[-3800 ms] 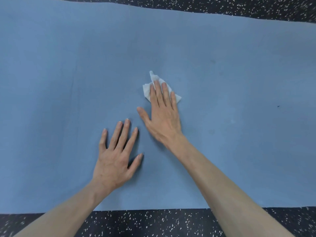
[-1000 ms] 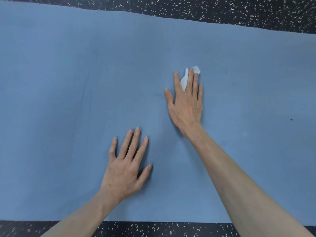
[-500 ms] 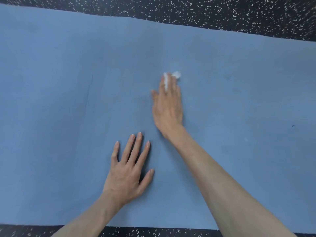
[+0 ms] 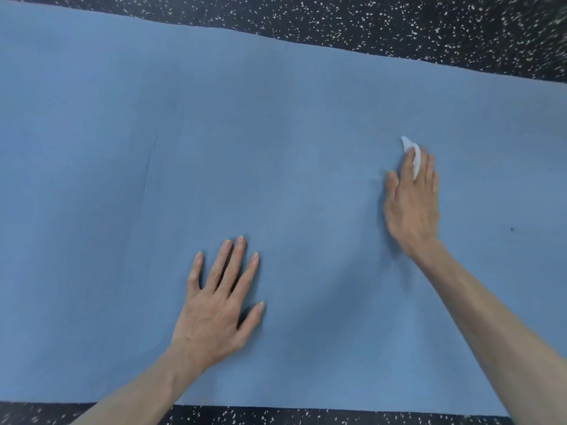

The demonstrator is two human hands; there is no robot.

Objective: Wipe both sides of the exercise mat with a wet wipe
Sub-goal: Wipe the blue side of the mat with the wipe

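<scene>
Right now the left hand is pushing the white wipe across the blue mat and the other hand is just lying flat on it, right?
Not quite. In the head view it is the right hand that presses the white wipe under its fingers on the blue mat. The left hand is the one lying flat on the mat, holding nothing.

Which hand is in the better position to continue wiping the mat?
The right hand: its straight fingers already press the wet wipe onto the blue exercise mat. The left hand lies flat on the mat, with no wipe.
</scene>
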